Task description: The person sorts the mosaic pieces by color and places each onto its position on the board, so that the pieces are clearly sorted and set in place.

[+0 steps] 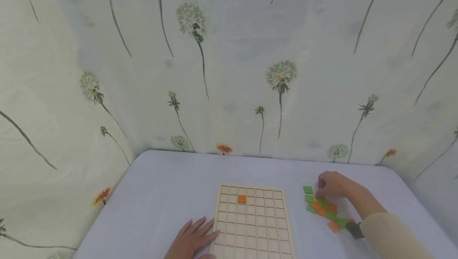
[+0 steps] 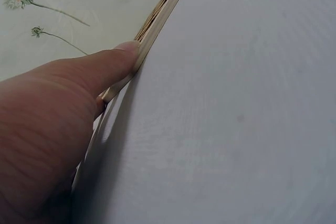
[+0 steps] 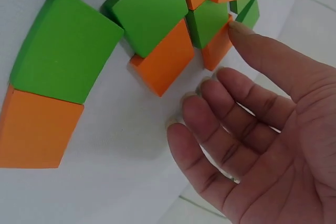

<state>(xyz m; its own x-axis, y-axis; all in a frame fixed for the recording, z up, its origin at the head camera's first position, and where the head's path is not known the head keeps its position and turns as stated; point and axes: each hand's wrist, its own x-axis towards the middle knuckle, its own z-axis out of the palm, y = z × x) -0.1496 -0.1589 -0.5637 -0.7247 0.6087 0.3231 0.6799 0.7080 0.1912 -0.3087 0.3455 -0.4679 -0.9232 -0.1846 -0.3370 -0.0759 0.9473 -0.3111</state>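
A pale wooden grid board lies on the table, with one orange tile in a cell near its top. My left hand rests at the board's left edge, fingers spread and fairly straight. Its thumb touches the board's edge in the left wrist view. To the right of the board, my right hand is at the far end of a loose pile of green and orange tiles. In the right wrist view, my right hand pinches an orange tile between thumb and index fingertip; the other fingers curl loosely.
Several green tiles and orange tiles lie scattered and partly overlapping right of the board. Beside the right sleeve is a dark piece, too dim to make out. The white table meets a dandelion-patterned wall covering behind.
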